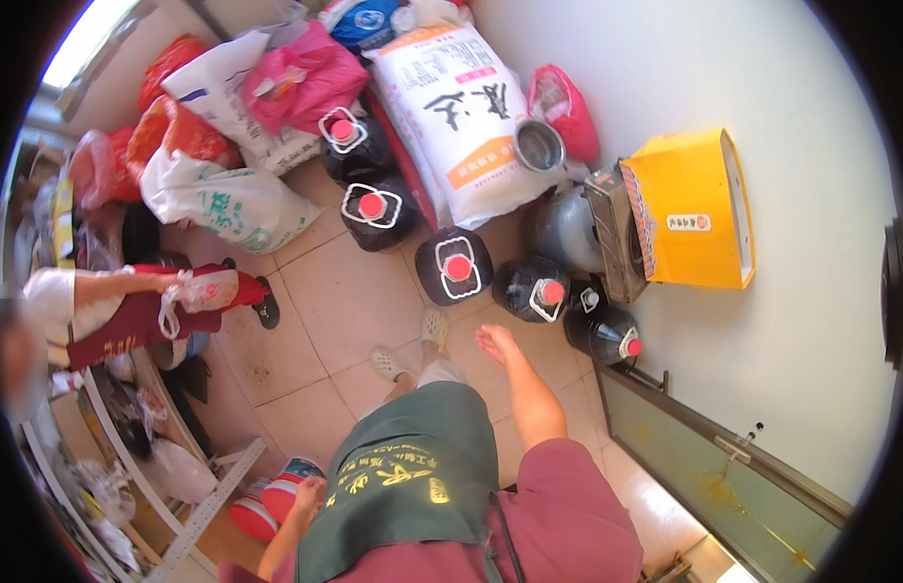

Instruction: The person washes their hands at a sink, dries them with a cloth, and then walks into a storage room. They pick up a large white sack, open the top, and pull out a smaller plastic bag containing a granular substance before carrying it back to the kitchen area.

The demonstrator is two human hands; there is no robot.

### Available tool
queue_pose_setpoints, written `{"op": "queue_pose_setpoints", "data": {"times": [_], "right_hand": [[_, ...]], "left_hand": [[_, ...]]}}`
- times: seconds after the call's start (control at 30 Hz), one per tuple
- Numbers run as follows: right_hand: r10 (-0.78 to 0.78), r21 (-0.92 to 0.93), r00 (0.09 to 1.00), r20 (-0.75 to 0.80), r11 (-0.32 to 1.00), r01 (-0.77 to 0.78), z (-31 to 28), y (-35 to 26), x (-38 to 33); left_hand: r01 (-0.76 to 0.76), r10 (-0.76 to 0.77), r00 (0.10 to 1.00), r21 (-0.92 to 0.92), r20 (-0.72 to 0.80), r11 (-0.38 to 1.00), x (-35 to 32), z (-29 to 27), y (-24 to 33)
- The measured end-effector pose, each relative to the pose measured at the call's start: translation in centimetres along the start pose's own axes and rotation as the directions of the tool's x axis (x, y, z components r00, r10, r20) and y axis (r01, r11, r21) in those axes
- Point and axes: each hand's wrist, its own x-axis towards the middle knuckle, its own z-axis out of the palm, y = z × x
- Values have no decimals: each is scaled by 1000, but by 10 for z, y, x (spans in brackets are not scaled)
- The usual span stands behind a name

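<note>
My right hand (495,342) is stretched out in front of me at waist height, fingers apart and nothing in them. The nearest things beyond it are a dark jug with a red cap and white handle (532,288) and another such jug (454,266), both standing on the floor and apart from the hand. My left hand (307,494) hangs low beside my dark green apron (403,476), close to red and white buckets (283,489). Its fingers look loose and hold nothing I can see, though the apron edge partly covers them.
More dark jugs (369,216) stand near a large white sack (461,117) bearing a metal cup (539,146). A yellow carton (692,209) is by the right wall. Bags (218,199) pile up far left. Another person (131,311) holds a bag near the shelves (131,437).
</note>
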Motion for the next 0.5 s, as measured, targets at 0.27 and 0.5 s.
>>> {"op": "queue_pose_setpoints", "data": {"times": [0.27, 0.5], "right_hand": [[1, 139, 989, -149, 990, 20, 36, -32, 127], [59, 590, 998, -25, 807, -33, 49, -46, 144]], "left_hand": [[68, 47, 982, 573, -183, 816, -32, -12, -37], [157, -86, 975, 364, -203, 918, -71, 27, -31]]}}
